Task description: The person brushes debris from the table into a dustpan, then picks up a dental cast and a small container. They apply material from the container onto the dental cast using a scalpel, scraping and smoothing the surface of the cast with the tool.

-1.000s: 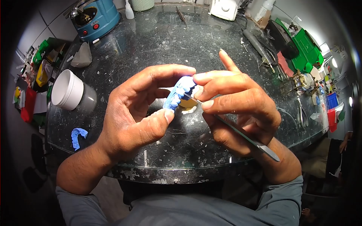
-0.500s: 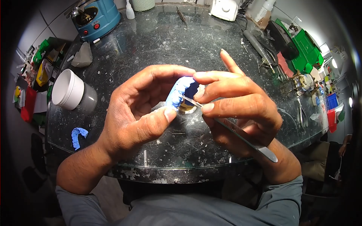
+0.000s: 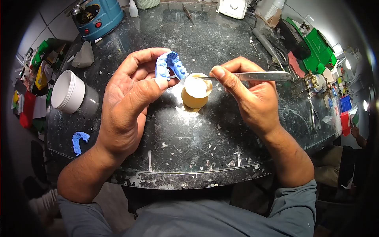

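My left hand (image 3: 128,94) is closed on a blue dental model (image 3: 169,67), a horseshoe-shaped arch with tooth shapes. Thumb and fingers grip it by its left side, and its open ends face down. In my right hand (image 3: 252,91) is a scalpel (image 3: 262,76), pinched between thumb and fingers with its flat metal handle pointing right. Its working end reaches the mouth of a small yellowish cup (image 3: 194,99); the very tip is hard to make out. The cup stands upright on the bench, just right of the model, with something pale inside.
A second blue dental arch (image 3: 80,142) lies at the left edge of the dark bench (image 3: 189,148). Behind it stands a white tub (image 3: 68,91). At the back left is a blue machine (image 3: 98,21). On the right lie a corded handpiece (image 3: 268,44), pliers (image 3: 314,116) and green trays (image 3: 312,45).
My left hand has moved left and up with the model, turning it. My right hand has drawn the scalpel off the model and brought it to the cup, which is now uncovered.
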### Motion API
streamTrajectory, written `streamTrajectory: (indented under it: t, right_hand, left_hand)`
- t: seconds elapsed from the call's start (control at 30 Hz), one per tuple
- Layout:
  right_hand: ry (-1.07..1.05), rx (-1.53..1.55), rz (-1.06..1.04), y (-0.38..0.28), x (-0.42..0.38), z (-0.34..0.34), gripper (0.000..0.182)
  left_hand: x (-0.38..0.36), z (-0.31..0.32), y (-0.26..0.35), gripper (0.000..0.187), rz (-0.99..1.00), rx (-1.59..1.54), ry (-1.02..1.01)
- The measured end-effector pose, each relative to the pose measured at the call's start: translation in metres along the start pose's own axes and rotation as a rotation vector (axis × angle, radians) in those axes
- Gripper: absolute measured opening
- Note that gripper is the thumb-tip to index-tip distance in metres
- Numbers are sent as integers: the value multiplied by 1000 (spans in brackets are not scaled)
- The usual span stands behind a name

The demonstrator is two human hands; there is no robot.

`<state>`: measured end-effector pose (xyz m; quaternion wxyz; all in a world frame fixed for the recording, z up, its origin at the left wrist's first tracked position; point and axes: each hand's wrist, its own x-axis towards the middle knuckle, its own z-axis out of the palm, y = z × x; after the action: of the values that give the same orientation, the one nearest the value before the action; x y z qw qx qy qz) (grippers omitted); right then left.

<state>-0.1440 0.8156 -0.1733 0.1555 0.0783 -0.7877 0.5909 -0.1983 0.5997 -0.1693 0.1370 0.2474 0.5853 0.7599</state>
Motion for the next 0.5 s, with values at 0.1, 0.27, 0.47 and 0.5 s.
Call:
streamTrajectory:
  t: [0.1,0.27,0.47,0.5]
  right_hand:
    - [-1,17,41,0,-1,2,19]
    - [6,6,29,2,-1,2,19]
    - [23,-43,23,3,0,3,20]
    - [21,-46,21,4,-1,3,20]
  left_hand:
    - [0,0,1,67,4,-13,5]
    - [-1,1,0,67,-4,-29,-2]
    - [-1,0,0,68,4,-18,-1]
    - [-1,0,0,68,5,-19,-7]
